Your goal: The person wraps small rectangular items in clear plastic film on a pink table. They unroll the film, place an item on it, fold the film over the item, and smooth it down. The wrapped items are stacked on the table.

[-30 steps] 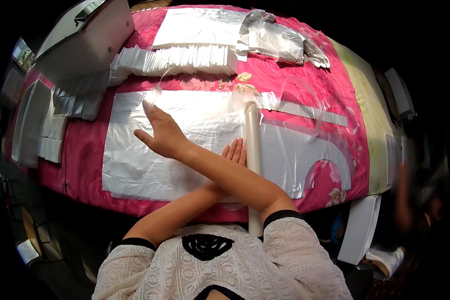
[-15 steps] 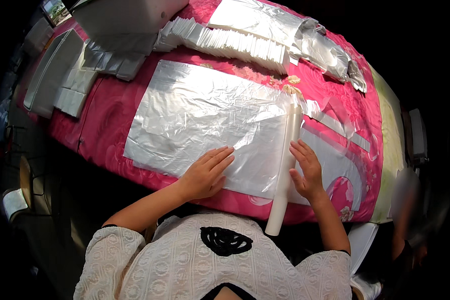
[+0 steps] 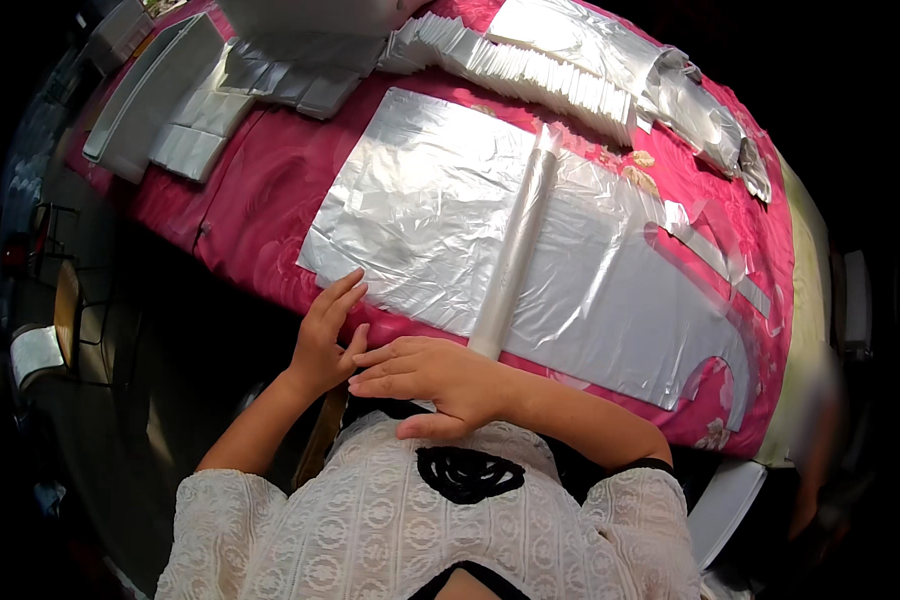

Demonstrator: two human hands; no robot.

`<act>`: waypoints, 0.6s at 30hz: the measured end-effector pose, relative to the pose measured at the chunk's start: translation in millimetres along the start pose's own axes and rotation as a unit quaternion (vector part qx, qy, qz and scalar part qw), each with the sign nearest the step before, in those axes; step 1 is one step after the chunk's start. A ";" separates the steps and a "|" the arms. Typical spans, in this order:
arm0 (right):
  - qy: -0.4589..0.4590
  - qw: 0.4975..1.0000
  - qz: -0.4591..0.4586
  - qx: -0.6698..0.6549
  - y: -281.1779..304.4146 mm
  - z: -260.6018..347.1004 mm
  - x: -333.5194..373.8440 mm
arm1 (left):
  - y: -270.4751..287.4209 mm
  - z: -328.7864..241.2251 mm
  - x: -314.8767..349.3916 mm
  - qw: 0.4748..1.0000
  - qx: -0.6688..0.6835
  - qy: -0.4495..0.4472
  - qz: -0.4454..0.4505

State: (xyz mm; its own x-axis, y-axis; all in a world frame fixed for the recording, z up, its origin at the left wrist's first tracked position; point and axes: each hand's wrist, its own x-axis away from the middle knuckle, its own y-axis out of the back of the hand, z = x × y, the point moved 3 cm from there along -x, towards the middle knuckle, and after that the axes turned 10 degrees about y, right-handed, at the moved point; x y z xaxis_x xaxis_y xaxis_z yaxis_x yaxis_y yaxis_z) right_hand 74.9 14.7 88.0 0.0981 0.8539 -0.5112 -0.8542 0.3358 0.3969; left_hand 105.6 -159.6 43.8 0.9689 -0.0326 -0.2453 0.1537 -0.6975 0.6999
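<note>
A flat, silvery-white plastic apron (image 3: 610, 290) lies on the pink cloth, with curved cut-outs and thin straps at its right end. Across it rests a pale tube (image 3: 520, 240), running from the far edge to the near one. My right hand (image 3: 440, 382) is over the table's near edge, beside the tube's near end, fingers stretched to the left and holding nothing. Just left of it, my left hand (image 3: 325, 335) is spread by the sheet's near left corner, also holding nothing. The right fingertips overlap the left thumb's area; whether they touch I cannot tell.
A long row of folded white plastic packets (image 3: 530, 82) stands behind the apron. More folded plastic (image 3: 710, 120) lies at the far right. Flat packets (image 3: 195, 135) sit beside a grey bin (image 3: 155, 95) at the left. A chair (image 3: 65, 315) stands on the floor at left.
The tube has shifted left across the plastic, and more smooth apron shows to its right. My right hand has come left and nearer my body, toward my left hand. The view has shifted.
</note>
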 end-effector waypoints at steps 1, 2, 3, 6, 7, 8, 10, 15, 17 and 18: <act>0.011 0.998 -0.002 0.061 -1.6 -0.8 -10.5 | 6.0 7.2 -2.0 1.000 -0.005 -0.001 -0.019; 0.023 0.992 -0.003 0.123 -1.1 -3.0 -18.9 | 12.9 13.7 -7.5 0.999 -0.013 -0.006 -0.039; -0.002 0.982 0.005 0.191 4.8 -10.8 -21.4 | 18.9 19.0 -18.9 0.997 -0.038 -0.013 -0.062; -0.105 0.930 0.082 0.343 15.1 -52.0 -3.5 | 20.5 24.7 -59.5 0.990 -0.087 -0.023 -0.112; -0.100 0.928 0.087 0.348 14.8 -61.1 1.3 | 17.5 27.0 -71.8 0.987 -0.098 -0.025 -0.123; -0.096 0.927 0.093 0.351 13.5 -65.2 2.7 | 13.1 33.4 -79.8 0.992 -0.078 -0.009 -0.097; -0.101 0.931 0.086 0.340 9.6 -67.7 1.6 | 4.0 44.7 -92.3 0.998 -0.035 0.018 -0.043; -0.123 0.935 0.004 0.334 16.7 -62.8 14.8 | 3.0 46.1 -95.0 0.999 -0.017 0.034 0.034; -0.146 0.920 -0.071 0.356 26.4 -59.2 32.1 | 5.4 43.9 -86.2 0.972 0.066 0.199 0.106; -0.148 0.912 -0.114 0.365 32.6 -61.1 43.4 | 3.2 48.3 -80.0 0.955 0.135 0.241 0.103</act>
State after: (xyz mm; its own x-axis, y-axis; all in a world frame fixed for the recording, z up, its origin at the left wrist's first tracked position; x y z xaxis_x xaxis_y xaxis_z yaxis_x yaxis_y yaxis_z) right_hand 20.1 38.4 32.2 0.4557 0.7628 -0.4589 -0.2369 0.6008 0.7635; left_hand 19.2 -193.8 33.2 0.9598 0.0985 0.2628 -0.0431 -0.8736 0.4847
